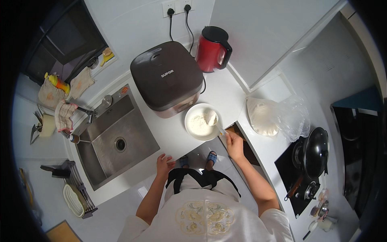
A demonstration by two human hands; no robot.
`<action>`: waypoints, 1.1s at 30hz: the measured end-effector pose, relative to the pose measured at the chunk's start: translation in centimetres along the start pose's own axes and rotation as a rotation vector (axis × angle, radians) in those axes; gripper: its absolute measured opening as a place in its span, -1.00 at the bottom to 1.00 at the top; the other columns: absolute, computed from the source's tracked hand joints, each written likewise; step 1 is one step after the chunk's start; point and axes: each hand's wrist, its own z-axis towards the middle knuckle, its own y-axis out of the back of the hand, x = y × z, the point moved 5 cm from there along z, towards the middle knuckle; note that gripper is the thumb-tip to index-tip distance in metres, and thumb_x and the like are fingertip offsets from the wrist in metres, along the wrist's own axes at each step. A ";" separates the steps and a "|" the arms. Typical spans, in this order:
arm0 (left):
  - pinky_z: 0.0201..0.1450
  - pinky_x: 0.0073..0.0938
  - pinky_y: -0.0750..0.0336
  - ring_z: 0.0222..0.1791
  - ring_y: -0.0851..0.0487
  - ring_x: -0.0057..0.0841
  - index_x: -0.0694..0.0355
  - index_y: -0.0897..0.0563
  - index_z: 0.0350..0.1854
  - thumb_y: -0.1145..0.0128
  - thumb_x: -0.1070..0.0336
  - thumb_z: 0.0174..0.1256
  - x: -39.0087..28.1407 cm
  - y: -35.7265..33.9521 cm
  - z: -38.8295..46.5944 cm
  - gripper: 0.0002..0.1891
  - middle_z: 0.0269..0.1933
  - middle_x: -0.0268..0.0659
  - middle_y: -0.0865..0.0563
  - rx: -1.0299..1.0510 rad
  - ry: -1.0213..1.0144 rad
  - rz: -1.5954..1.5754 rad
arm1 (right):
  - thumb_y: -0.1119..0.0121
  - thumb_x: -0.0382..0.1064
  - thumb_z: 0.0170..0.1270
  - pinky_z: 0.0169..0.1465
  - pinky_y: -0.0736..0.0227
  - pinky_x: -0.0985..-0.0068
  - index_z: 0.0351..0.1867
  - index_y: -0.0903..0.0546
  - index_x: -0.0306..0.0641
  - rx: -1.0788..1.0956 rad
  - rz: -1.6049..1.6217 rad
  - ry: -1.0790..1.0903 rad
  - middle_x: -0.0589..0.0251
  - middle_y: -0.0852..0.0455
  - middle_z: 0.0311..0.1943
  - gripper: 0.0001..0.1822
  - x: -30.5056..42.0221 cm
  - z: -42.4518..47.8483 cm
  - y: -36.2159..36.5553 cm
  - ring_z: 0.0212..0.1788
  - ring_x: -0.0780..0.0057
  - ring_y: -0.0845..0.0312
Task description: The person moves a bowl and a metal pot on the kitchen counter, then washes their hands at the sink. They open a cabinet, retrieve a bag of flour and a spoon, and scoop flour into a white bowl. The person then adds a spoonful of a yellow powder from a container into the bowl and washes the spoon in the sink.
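Observation:
My right hand (235, 145) grips the handle of a white spoon (218, 124). Its bowl, heaped with white powder, is over a white bowl (188, 121). More white powder, probably flour (200, 124), covers the bottom of that bowl. The bowl stands on the counter corner, in front of a dark brown Supor rice cooker (167, 77). My left hand (165, 165) hangs at the counter edge by the sink, fingers apart, with nothing in it. To the right of the bowl, a clear plastic bag (263, 116) of white powder rests on the counter.
A steel sink (121, 130) with a faucet (89, 114) lies at left. Behind the cooker stands a red kettle (210, 50). A lidded wok (316, 152) sits on the gas stove (282, 165) at right. An open drawer (248, 151) is below the right counter's edge.

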 end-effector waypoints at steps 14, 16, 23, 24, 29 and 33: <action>-0.38 -0.46 -0.52 -0.37 -0.62 -0.35 0.18 -0.16 0.18 0.15 0.31 0.26 -0.3 1.8 0.5 -0.57 -0.10 -0.13 -0.54 0.003 -0.004 -0.002 | -0.10 -0.40 -0.16 -0.40 -0.47 0.46 -0.02 -0.48 -0.36 0.246 -0.710 0.450 0.20 -0.58 -0.49 -0.48 3.0 -2.2 -2.3 -0.43 0.33 -0.54; -0.38 -0.47 -0.52 -0.36 -0.63 -0.35 0.18 -0.17 0.18 0.15 0.32 0.25 -0.6 1.4 0.6 -0.57 -0.09 -0.13 -0.54 0.012 -0.001 0.009 | -0.11 -0.40 -0.17 -0.41 -0.47 0.44 -0.02 -0.48 -0.37 0.238 -0.709 0.407 0.19 -0.58 -0.50 -0.49 2.7 -2.8 -2.3 -0.43 0.33 -0.54; -0.31 -0.42 -0.52 -0.31 -0.61 -0.34 0.18 -0.16 0.21 0.18 0.25 0.31 -1.1 0.6 1.0 -0.56 -0.06 -0.13 -0.51 0.054 -0.012 0.046 | 0.00 -0.40 0.16 -0.61 -0.30 0.49 -0.28 -0.57 -0.37 -0.147 -0.132 0.098 0.26 -0.45 -0.75 -0.85 3.1 -3.6 -0.1 -0.71 0.39 -0.37; -0.31 -0.42 -0.52 -0.31 -0.61 -0.33 0.18 -0.15 0.21 0.18 0.25 0.31 -1.0 0.6 1.3 -0.56 -0.06 -0.13 -0.52 0.050 -0.009 0.048 | 0.02 -0.38 0.20 -0.64 -0.23 0.53 -0.35 -0.55 -0.35 -0.119 0.176 -0.177 0.30 -0.41 -0.77 -0.88 1.8 -3.6 0.0 -0.74 0.46 -0.29; -0.30 -0.38 -0.52 -0.31 -0.60 -0.31 0.16 -0.15 0.22 0.16 0.26 0.29 -0.7 0.2 1.7 -0.55 -0.06 -0.13 -0.51 0.052 0.034 0.113 | 0.03 -0.32 0.27 -0.72 0.11 0.73 -0.49 -0.46 -0.24 -0.154 1.160 -0.832 0.46 -0.25 -0.79 -0.84 2.5 -4.8 2.8 -0.77 0.73 -0.01; -0.28 -0.36 -0.52 -0.33 -0.59 -0.30 0.14 -0.16 0.21 0.13 0.29 0.26 -0.6 -0.3 2.0 -0.54 -0.09 -0.14 -0.51 0.116 0.023 0.045 | 0.03 -0.30 0.27 -0.75 0.16 0.75 -0.51 -0.41 -0.16 -0.309 1.297 -0.695 0.48 -0.20 -0.79 -0.84 5.7 -4.5 11.4 -0.76 0.75 0.02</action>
